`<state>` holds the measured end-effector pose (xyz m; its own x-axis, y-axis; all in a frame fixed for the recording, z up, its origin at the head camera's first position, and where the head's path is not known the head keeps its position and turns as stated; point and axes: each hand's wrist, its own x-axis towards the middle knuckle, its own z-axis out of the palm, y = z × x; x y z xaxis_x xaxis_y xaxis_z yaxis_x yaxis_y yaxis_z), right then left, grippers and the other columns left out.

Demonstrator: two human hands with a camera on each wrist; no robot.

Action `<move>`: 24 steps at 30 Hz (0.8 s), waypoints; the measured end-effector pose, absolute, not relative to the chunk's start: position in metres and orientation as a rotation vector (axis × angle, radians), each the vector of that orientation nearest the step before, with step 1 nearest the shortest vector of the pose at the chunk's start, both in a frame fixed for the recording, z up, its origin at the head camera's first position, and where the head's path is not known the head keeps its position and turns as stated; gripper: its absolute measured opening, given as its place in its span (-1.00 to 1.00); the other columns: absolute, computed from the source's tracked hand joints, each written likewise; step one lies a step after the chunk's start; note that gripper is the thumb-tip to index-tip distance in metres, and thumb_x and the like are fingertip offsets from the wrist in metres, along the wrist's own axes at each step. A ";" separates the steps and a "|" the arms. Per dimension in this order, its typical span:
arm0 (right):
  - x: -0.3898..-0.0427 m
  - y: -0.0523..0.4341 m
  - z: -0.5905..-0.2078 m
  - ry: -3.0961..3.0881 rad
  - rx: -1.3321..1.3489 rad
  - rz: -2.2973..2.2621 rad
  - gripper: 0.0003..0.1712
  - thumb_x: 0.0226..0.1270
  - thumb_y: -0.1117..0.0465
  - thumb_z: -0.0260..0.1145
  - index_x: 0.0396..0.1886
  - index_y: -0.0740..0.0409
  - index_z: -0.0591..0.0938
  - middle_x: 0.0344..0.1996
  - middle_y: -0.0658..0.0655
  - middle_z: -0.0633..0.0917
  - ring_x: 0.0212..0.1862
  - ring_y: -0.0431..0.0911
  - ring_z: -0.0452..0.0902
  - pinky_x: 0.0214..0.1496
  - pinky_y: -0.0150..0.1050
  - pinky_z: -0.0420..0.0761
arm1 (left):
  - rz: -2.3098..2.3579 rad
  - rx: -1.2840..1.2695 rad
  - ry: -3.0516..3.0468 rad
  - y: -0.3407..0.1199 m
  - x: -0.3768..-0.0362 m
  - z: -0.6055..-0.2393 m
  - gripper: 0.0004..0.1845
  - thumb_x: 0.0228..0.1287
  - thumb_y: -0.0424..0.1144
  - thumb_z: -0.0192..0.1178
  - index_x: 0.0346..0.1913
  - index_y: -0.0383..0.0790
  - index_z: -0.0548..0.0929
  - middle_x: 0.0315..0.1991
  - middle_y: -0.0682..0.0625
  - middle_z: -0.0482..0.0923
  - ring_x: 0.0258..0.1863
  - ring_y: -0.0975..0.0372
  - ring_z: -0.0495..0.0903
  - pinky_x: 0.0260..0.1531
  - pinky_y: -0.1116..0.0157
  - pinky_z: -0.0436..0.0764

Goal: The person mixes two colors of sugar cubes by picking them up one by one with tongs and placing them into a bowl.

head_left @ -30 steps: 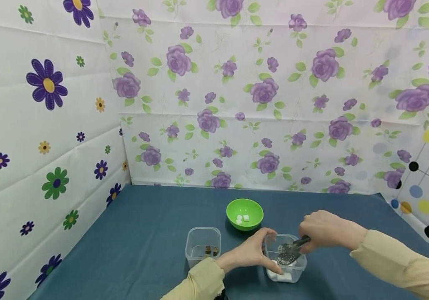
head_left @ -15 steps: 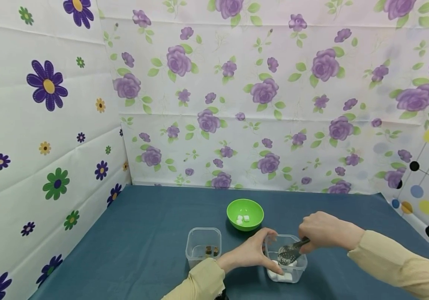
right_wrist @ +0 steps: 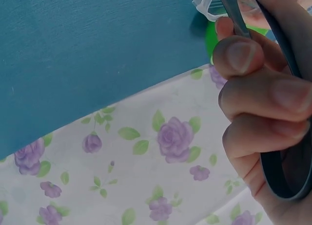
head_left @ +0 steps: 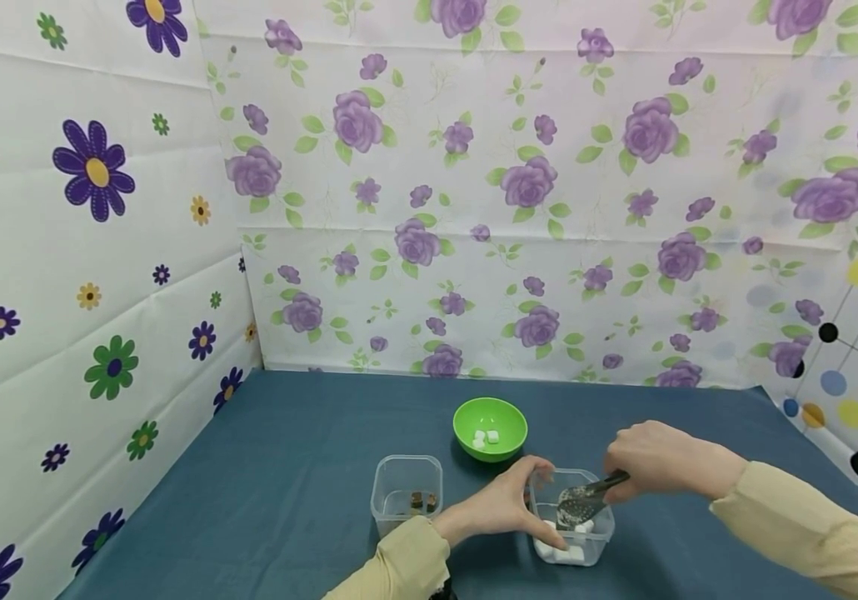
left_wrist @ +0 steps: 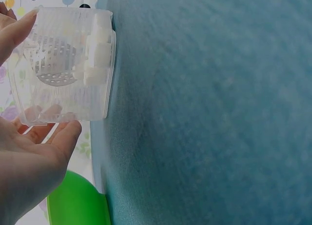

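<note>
Slightly rightward now, the right hand [head_left: 657, 467] grips metal tongs [head_left: 582, 502] dipping into the clear tub [head_left: 573, 523] of white cubes [head_left: 571, 550], lower centre; the left hand [head_left: 507, 504] clasps the tub, steadying it.

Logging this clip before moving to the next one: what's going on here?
A person works at a table with a blue cloth. The left hand grips a clear plastic container of white cubes, steadying it. The right hand holds metal tongs with perforated tips dipped into that container. Behind it, a green bowl holds a few white cubes. A second clear container to the left holds small brown pieces.
</note>
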<state>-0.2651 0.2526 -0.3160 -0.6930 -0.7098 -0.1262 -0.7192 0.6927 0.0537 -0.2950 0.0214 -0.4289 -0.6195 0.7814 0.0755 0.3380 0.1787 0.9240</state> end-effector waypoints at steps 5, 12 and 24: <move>-0.264 0.260 -0.313 2.783 -1.187 0.051 -0.73 0.09 -0.10 0.32 -0.69 -0.21 0.50 -0.79 -0.25 0.28 -0.75 -0.34 0.04 -0.71 -0.40 0.08 | 1.438 1.050 2.027 0.021 -0.295 -0.429 -0.27 0.05 -0.29 0.33 0.27 -0.03 0.20 0.15 0.03 0.28 0.08 0.23 0.32 -0.16 0.33 0.42; -0.261 0.268 -0.303 2.793 -1.194 -0.005 -0.74 0.12 -0.14 0.27 -0.66 -0.25 0.50 -0.75 -0.26 0.29 -0.72 -0.35 0.03 -0.69 -0.39 0.06 | 1.435 1.061 2.036 0.022 -0.296 -0.429 -0.27 0.05 -0.28 0.33 0.27 -0.05 0.20 0.15 0.02 0.27 0.11 0.21 0.30 -0.14 0.33 0.42; -0.256 0.277 -0.280 2.837 -1.124 -0.018 -0.75 0.15 -0.21 0.20 -0.52 -0.23 0.59 -0.66 -0.30 0.37 -0.66 -0.34 0.18 -0.65 -0.36 0.17 | 1.427 1.065 2.036 0.021 -0.295 -0.429 -0.25 0.05 -0.30 0.33 0.29 -0.15 0.18 0.15 0.01 0.27 0.09 0.22 0.31 -0.16 0.33 0.43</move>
<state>-0.2560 0.2774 -0.2801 -0.7250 -0.6842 -0.0793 -0.6831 0.7290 -0.0440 -0.2953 0.0215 -0.4286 -0.6104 0.7883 0.0775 0.3421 0.1741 0.9234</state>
